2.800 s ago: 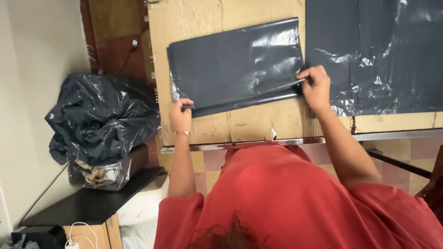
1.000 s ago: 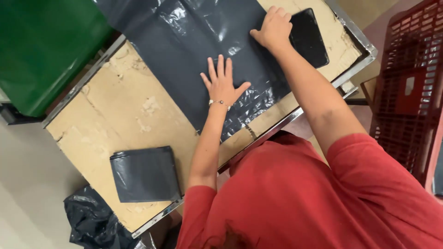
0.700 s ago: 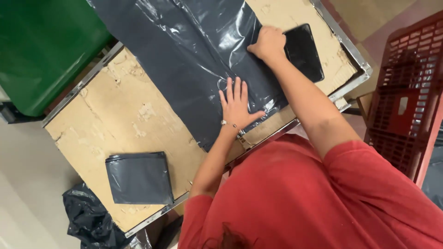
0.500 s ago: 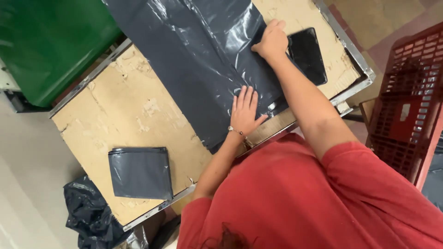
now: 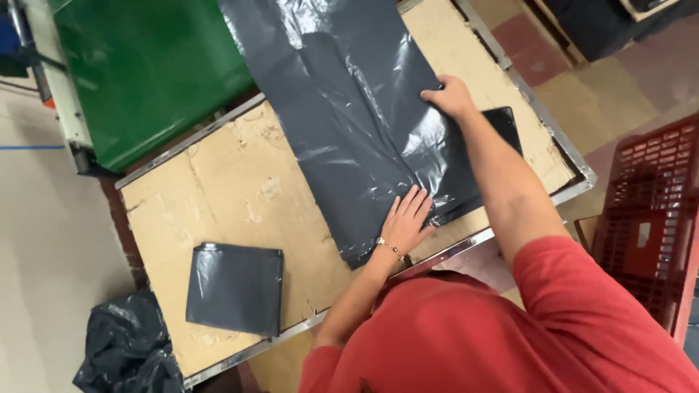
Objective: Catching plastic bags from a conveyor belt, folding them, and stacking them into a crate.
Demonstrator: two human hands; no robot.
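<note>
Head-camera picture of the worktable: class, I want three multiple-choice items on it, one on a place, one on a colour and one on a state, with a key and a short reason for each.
1. Where does the small folded bag lie?
A. On the table's near left part
B. In the red crate
C. Under the right hand

2. What colour is the big bin beyond the table?
A. Yellow
B. Green
C. White

3. How is the left hand placed on the long plastic sheet?
A. Closed in a fist
B. Lifted clear of it
C. Flat, fingers stretched out

Key: 1 A, the folded bag lies on bare cardboard near the left corner. 2 B, its side is plainly green. 3 C, the palm presses on the sheet's near end.
</note>
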